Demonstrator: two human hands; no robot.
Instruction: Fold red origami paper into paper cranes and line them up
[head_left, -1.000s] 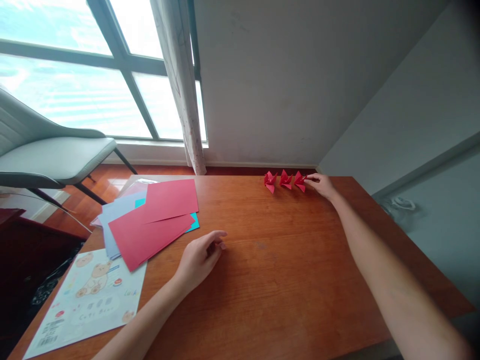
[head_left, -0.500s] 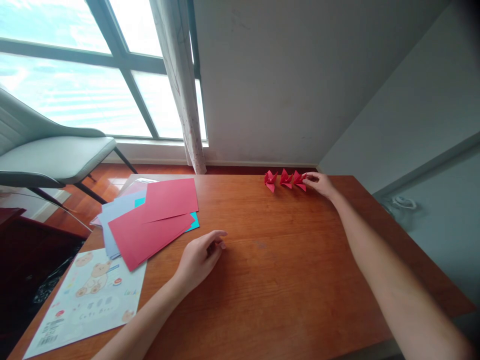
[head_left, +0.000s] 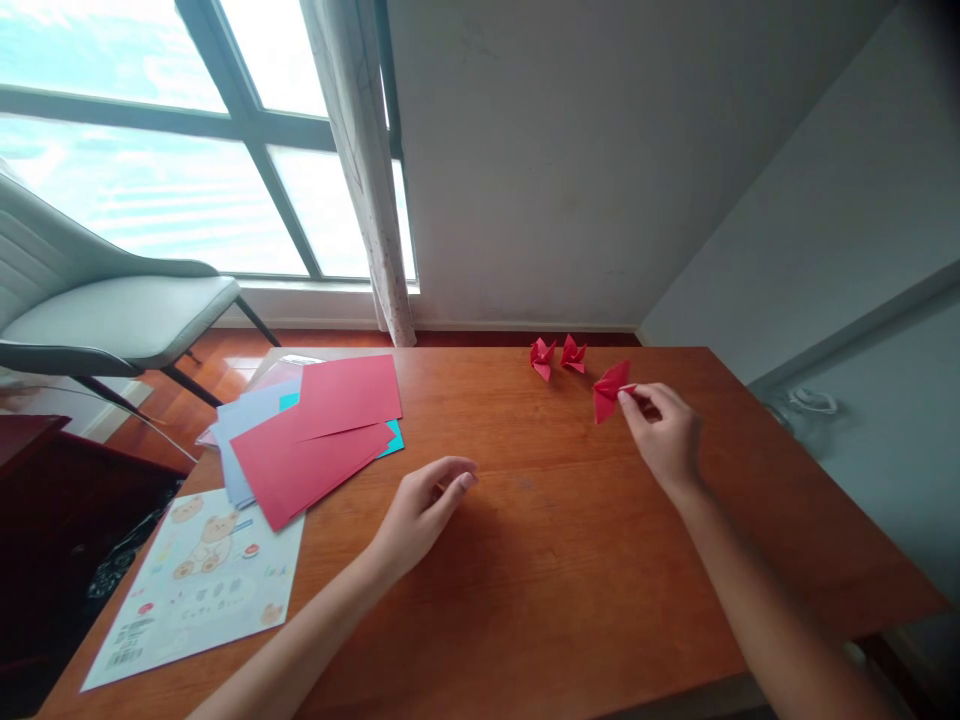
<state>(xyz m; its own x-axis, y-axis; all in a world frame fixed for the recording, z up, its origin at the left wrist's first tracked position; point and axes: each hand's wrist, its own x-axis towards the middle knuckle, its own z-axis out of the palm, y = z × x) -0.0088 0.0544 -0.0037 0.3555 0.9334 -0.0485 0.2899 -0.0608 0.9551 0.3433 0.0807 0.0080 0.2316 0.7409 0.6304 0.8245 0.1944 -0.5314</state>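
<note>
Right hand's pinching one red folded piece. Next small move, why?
Probably bring the red folded piece toward the left hand for a two-handed grip: the right hand pinches it by one tip, clear of the two others by the far edge, and the left hand rests empty on the table.

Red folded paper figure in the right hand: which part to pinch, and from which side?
Pinch the narrow fold on its right side, coming from the right, as the right hand does with thumb and forefinger. The red folded paper figure spreads its wider flaps leftward, so a light pinch on that crease probably spares them.
</note>
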